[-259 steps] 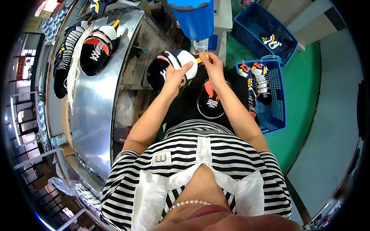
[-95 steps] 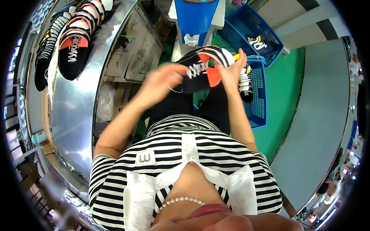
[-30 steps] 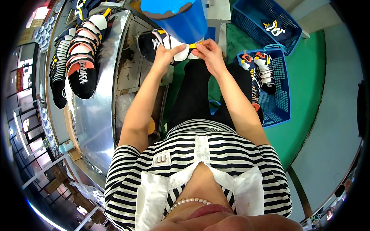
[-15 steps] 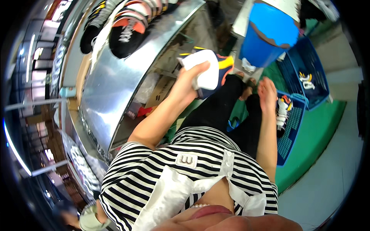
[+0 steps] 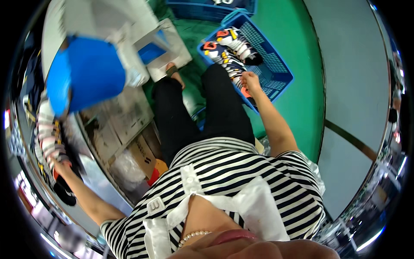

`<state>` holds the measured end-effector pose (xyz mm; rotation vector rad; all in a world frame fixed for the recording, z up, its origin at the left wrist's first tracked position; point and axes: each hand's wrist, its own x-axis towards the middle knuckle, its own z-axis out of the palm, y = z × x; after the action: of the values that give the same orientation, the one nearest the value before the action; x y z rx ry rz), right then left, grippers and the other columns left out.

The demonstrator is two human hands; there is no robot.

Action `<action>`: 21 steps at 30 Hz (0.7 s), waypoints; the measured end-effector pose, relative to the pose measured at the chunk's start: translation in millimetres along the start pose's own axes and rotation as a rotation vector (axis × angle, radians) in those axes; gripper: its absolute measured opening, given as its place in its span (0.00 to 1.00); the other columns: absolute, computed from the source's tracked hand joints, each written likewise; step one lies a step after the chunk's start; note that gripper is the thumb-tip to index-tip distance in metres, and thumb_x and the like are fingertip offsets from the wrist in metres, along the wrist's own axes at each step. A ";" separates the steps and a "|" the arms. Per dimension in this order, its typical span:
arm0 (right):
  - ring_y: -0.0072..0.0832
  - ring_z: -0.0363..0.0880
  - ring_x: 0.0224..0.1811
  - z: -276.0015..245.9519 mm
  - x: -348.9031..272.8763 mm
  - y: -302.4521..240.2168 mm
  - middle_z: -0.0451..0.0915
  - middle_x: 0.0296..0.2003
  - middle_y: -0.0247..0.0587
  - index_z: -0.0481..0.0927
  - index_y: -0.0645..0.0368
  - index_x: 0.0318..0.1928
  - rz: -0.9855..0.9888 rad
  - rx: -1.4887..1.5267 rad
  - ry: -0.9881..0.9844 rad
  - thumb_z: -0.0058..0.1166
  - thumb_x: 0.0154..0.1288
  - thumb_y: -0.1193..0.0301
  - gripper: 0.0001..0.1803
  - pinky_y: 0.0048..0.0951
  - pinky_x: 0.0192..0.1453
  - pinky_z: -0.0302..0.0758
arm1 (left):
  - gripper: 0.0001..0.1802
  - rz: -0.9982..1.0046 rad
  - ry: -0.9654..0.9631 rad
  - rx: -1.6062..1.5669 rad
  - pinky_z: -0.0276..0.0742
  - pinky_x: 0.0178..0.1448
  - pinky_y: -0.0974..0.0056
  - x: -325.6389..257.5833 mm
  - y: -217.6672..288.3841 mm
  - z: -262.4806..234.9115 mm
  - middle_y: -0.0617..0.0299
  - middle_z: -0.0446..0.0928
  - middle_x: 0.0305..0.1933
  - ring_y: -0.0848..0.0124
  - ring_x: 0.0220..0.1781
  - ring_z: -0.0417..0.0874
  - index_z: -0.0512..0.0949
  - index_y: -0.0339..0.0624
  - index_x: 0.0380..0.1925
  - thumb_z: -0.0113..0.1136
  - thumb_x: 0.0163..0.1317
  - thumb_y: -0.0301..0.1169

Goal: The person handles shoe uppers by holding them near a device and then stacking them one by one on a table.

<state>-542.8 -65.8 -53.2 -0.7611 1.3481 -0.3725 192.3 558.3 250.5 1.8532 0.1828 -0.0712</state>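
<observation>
At the far left my left hand is closed on a shoe upper at the near end of a nested row of shoe uppers on the metal table; blur hides part of its fingers. The uppers are white, black and orange with yellow bits. On the right my right hand reaches down to a blue plastic basket, its fingers curled on the side of a shoe upper. Inside that basket lie two nested rows of shoe uppers, white and dark navy with orange and yellow.
A blue bin stands at the left, beside a pale carton on the floor. Under the table lie cardboard and clear plastic. Another blue basket sits beyond. Green floor runs along a grey panel.
My view has turned to the right. The shoe upper with a white bottom that my left hand held up is no longer seen there; that hand is at the table row. My right hand has reached the basket.
</observation>
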 end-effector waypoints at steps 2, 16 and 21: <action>0.21 0.74 0.24 -47.5 16.7 37.8 0.77 0.27 0.36 0.72 0.60 0.40 0.060 0.101 0.197 0.52 0.64 0.69 0.08 0.22 0.25 0.70 | 0.26 0.149 0.064 0.008 0.68 0.15 0.69 -19.6 -4.7 109.9 0.59 0.76 0.25 0.71 0.16 0.72 0.77 0.38 0.29 0.68 0.51 0.52; 0.39 0.67 0.56 -90.4 283.9 109.8 0.64 0.58 0.55 0.52 0.68 0.64 0.275 0.175 0.611 0.71 0.44 0.64 0.52 0.36 0.58 0.66 | 0.25 0.476 -1.184 0.603 0.72 0.54 0.61 -505.0 -121.7 577.0 0.49 0.69 0.56 0.56 0.56 0.72 0.71 0.36 0.52 0.64 0.53 0.26; 0.38 0.60 0.65 -109.1 345.1 123.7 0.63 0.61 0.52 0.50 0.69 0.64 0.115 0.274 0.559 0.74 0.41 0.63 0.56 0.36 0.68 0.56 | 0.38 0.678 -1.366 0.638 0.61 0.66 0.53 -507.6 -213.4 775.7 0.43 0.61 0.64 0.47 0.64 0.64 0.62 0.34 0.60 0.67 0.50 0.30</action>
<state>-596.7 -231.4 -393.8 -0.3549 1.8052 -0.6960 -307.8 -170.3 -101.5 1.9633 -1.5333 -0.9562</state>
